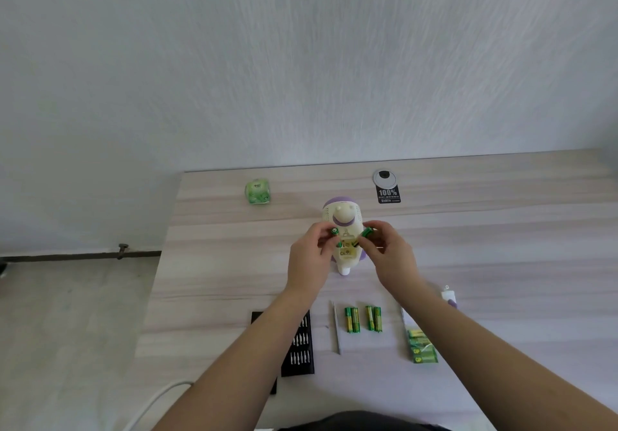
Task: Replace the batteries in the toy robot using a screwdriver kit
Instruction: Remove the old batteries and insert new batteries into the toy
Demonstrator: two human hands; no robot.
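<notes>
Both bare forearms reach forward and converge. The left hand point(309, 257) pinches with curled fingertips; the right hand point(389, 257) mirrors it just beside, thumb and fingers closed in a grip.

The white-and-purple plastic toy robot point(342, 230) lies mid-tabletop point(501, 246). Nearer the person, left to right: black screwdriver bit case point(299, 347), slim grey screwdriver point(336, 328), four loose green cylindrical batteries point(363, 319), green battery pack point(422, 347).

Over the toy robot point(342, 216), lying with its battery bay open, the left hand point(309, 260) and right hand point(389, 257) each pinch a green battery; four batteries point(363, 319), a screwdriver point(336, 328) and the bit case point(299, 343) lie nearer the person
</notes>
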